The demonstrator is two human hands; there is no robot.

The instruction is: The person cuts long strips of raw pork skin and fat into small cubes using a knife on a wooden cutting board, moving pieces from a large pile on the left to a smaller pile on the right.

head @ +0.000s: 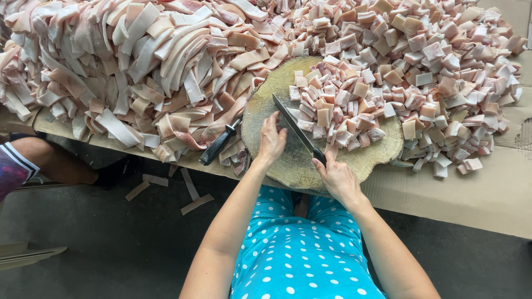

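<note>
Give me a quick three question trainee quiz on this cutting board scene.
1. True or false: the right hand grips the knife by its handle.
2. Where does the spare knife lie? A) on the cubes B) left of the board, against the strips C) on the floor
3. Fill in: the left hand rests on the round wooden ____.

Key: 1 true. 2 B. 3 board. The strips are heaped to the left, the cubes to the right.

One head-worn view looks steeply down (close in) over the round chopping block (pixel 324 147).
</note>
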